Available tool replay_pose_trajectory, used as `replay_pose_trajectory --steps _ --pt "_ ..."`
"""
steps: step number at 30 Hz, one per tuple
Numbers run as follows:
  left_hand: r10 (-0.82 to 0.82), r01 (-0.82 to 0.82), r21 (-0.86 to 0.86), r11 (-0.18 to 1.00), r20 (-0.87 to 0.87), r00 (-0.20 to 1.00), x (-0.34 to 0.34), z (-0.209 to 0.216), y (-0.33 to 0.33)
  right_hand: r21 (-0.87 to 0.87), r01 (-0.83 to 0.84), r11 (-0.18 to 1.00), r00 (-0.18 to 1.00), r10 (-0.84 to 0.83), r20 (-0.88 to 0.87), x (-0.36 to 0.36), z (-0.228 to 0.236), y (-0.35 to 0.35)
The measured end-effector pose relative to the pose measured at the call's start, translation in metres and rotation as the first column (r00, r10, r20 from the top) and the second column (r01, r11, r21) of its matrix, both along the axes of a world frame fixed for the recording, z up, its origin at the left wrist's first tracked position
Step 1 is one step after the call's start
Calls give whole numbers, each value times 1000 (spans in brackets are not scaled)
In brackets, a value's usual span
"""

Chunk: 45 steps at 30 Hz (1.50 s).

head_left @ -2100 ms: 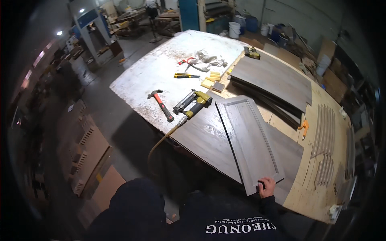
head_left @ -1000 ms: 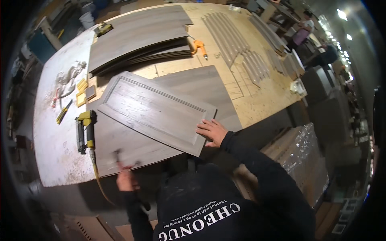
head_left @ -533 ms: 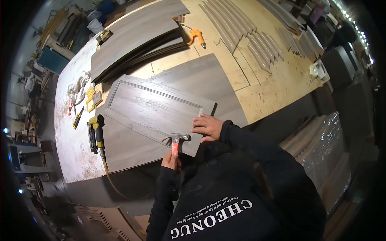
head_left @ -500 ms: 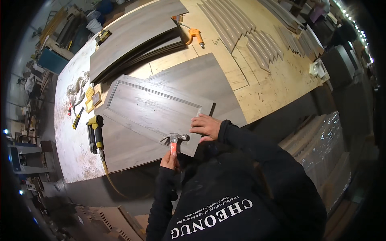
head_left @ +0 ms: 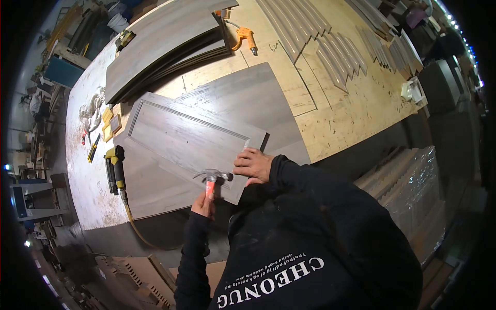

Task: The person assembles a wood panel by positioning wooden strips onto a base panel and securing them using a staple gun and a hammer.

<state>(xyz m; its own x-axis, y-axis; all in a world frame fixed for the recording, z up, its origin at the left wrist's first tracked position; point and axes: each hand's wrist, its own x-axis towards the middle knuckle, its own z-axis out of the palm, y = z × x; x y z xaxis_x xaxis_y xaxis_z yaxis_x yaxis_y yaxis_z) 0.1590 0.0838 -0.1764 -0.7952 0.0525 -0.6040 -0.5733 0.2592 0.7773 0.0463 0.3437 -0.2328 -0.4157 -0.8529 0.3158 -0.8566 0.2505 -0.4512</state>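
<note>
My left hand (head_left: 204, 206) is closed around the orange-red handle of a claw hammer (head_left: 210, 188). The hammer's metal head is over the near edge of a grey wood-grain panelled door (head_left: 178, 135), claw to the left and face to the right. At the door's right end, my right hand (head_left: 254, 165) grips its edge, fingers over the top face and thumb lower down by the edge. The door lies askew on a larger flat grey board (head_left: 284, 113). Whether the hammer touches the door I cannot tell.
Left of the board lie a nail gun (head_left: 117, 170) with its hose, a yellow-black utility knife (head_left: 93, 148) and yellow blocks (head_left: 107, 125). Behind are stacked grey panels (head_left: 155, 57) and an orange air blow gun (head_left: 246, 40). Grey mouldings (head_left: 294, 26) cover the far right of the worktable (head_left: 341, 121).
The view has shifted, so the whole bench sits a little further left. The hammer in my left hand has risen slightly against the door. My right hand stays at the door's right end.
</note>
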Motion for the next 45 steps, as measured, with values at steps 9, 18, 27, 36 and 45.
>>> replay_pose_trajectory --steps 9,18,27,36,45 --pt "61 -61 34 998 0 998 7 -4 5 3 4 1000 1000 -4 -9 1 1 1" --pt "154 -147 85 985 -79 985 24 -11 13 40 12 999 999 -13 41 0 15 5" --pt "855 -666 583 465 -100 509 68 -18 -75 73 96 993 995 -96 -2 36 18 -17" --pt "794 -764 293 575 23 607 139 -31 13 96 163 982 987 -163 -3 58 32 -43" --pt "723 -693 319 647 31 690 155 -44 39 91 175 980 984 -169 -63 60 28 -44"
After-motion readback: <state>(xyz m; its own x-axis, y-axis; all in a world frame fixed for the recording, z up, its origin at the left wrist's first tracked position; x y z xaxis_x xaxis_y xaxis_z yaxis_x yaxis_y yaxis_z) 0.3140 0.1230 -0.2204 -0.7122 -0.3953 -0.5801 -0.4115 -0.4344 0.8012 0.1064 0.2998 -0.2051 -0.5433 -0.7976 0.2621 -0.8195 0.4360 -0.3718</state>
